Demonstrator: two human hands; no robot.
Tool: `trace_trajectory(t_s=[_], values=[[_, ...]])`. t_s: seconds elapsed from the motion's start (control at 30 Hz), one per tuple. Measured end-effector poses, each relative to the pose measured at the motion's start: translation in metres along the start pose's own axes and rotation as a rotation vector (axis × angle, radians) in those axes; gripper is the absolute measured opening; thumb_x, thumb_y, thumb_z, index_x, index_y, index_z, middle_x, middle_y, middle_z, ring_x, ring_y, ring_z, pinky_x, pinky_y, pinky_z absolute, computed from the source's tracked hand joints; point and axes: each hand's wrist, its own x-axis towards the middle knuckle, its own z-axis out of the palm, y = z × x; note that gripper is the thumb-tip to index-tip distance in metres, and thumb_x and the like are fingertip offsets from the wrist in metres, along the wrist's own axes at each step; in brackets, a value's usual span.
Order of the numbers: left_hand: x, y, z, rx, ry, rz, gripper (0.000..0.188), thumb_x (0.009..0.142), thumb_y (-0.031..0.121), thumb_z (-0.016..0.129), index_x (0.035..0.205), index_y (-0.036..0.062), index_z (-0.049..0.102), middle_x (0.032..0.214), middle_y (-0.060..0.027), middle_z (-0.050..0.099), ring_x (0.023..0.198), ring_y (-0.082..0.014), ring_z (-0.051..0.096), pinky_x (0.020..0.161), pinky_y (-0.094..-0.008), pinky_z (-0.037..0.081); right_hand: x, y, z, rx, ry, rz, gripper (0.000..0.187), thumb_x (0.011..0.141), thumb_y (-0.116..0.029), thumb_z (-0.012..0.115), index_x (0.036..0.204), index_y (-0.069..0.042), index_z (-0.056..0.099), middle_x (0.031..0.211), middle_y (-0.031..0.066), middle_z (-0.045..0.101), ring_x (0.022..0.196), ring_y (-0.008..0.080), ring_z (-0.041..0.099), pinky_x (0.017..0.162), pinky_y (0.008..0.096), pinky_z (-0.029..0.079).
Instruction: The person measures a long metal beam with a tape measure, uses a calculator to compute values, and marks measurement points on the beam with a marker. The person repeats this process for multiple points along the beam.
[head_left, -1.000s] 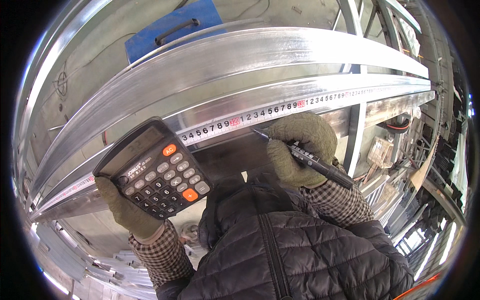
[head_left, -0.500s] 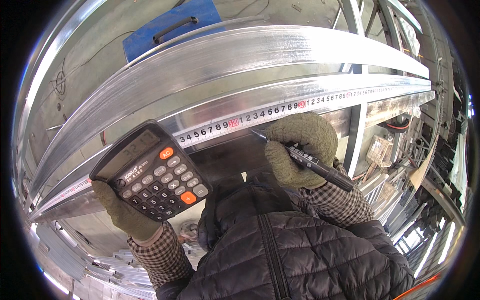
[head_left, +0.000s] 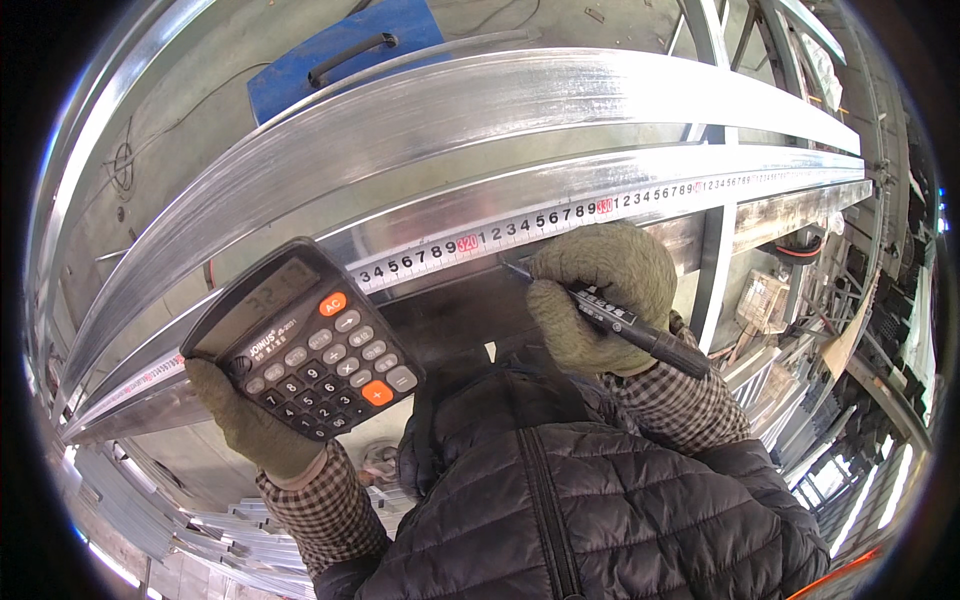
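Observation:
My left hand (head_left: pixel 245 420), in a green knit glove, holds a black desk calculator (head_left: pixel 310 345) with grey, black and orange keys, its face turned up toward me. The calculator covers part of a white tape measure (head_left: pixel 540 225) that lies stretched along a shiny metal beam (head_left: pixel 430 215). In my right hand (head_left: pixel 605 295), gloved alike, a black marker pen (head_left: pixel 630 335) is gripped, its dark tip pointing up and left. That tip is close to the beam's near side, just below the tape; whether it touches, I cannot tell.
A wider metal beam (head_left: pixel 500 95) runs across beyond the tape. Behind it a blue panel with a black handle (head_left: pixel 350 58) lies at the back left. A metal crossbar (head_left: pixel 716 250) passes under the beams on the right, near a cardboard-coloured box (head_left: pixel 765 300).
Almost nothing differs. The display digits on the calculator look different, and both hands stay nearly where they were.

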Motion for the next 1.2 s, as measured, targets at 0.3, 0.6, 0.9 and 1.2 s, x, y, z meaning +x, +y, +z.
trace_trajectory(t_s=[0.3, 0.6, 0.9, 1.2], values=[[-0.002, 0.003, -0.001, 0.026, 0.092, -0.043, 0.071, 0.111, 0.054, 0.057, 0.149, -0.0068, 0.056, 0.137, -0.0289, 0.07, 0.115, -0.0364, 0.077, 0.093, -0.0506, 0.07, -0.009, 0.007, -0.001, 0.214, 0.089, 0.022, 0.013, 0.081, -0.012, 0.083, 0.09, -0.006, 0.077, 0.072, 0.008, 0.074, 0.056, 0.0219, 0.071, 0.053, 0.0341, 0.057], [-0.008, 0.001, 0.053, -0.001, 0.028, -0.1, 0.069, 0.115, 0.054, 0.046, 0.155, -0.0029, 0.049, 0.136, -0.0227, 0.071, 0.115, -0.0302, 0.077, 0.093, -0.0443, 0.07, -0.042, -0.022, -0.017, 0.45, 0.252, 0.283, 0.023, 0.091, -0.007, 0.077, 0.114, -0.003, 0.076, 0.089, 0.013, 0.079, 0.075, 0.0197, 0.077, 0.068, 0.0326, 0.063], [-0.013, -0.018, 0.129, -0.227, -0.233, -0.312, 0.067, 0.114, 0.056, 0.05, 0.147, -0.0013, 0.058, 0.133, -0.0225, 0.072, 0.111, -0.0316, 0.078, 0.087, -0.0451, 0.072, -0.077, -0.066, -0.057, -0.07, -0.029, -0.11, 0.053, 0.083, -0.008, 0.085, 0.133, -0.014, 0.07, 0.072, 0.0017, 0.07, 0.055, 0.0229, 0.068, 0.05, 0.0345, 0.053], [-0.018, -0.032, 0.152, -0.367, -0.399, -0.524, 0.081, 0.111, 0.063, 0.047, 0.156, -0.0041, 0.048, 0.145, -0.0275, 0.064, 0.124, -0.0391, 0.073, 0.097, -0.0526, 0.068, -0.098, -0.073, -0.084, 0.132, 0.175, -0.037, 0.034, 0.084, 0.0, 0.075, 0.117, -0.008, 0.076, 0.075, 0.0084, 0.073, 0.061, 0.0268, 0.074, 0.057, 0.0374, 0.056]])
